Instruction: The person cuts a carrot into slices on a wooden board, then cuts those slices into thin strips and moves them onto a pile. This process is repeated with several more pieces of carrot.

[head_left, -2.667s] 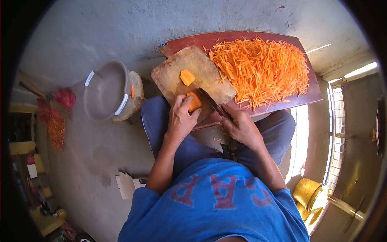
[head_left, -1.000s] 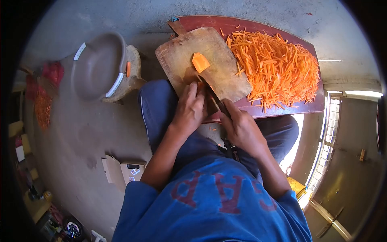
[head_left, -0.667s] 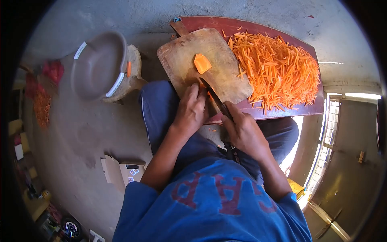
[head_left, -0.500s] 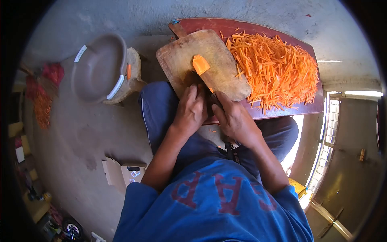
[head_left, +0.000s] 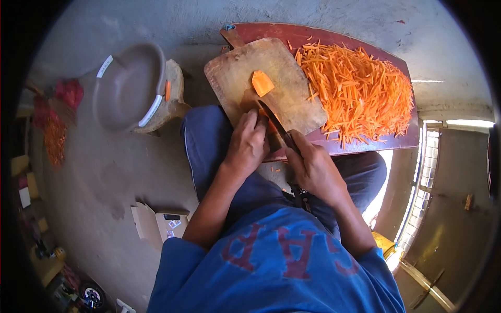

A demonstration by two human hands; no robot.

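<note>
My right hand [head_left: 313,164] is wrapped round the handle of a knife [head_left: 273,121], whose dark blade points up and left over the cutting board's near edge. Beside the blade, my left hand [head_left: 248,140] is closed at the lower edge of the wooden cutting board [head_left: 235,68]; an orange bit shows by its fingers, but most of what it holds is hidden. A flat-cut orange carrot piece [head_left: 262,83] lies on the board, just beyond the knife tip. Right of the board, a large heap of carrot strips [head_left: 360,94] covers much of the red table [head_left: 261,30].
A grey-brown basin [head_left: 130,86] stands at the left on a stool [head_left: 175,91], with an orange piece on the stool. An open cardboard box [head_left: 148,224] lies on the floor. Red bags [head_left: 68,94] are at far left.
My right hand has moved down and right with the knife, so more of the blade shows. My left hand has hardly moved.
</note>
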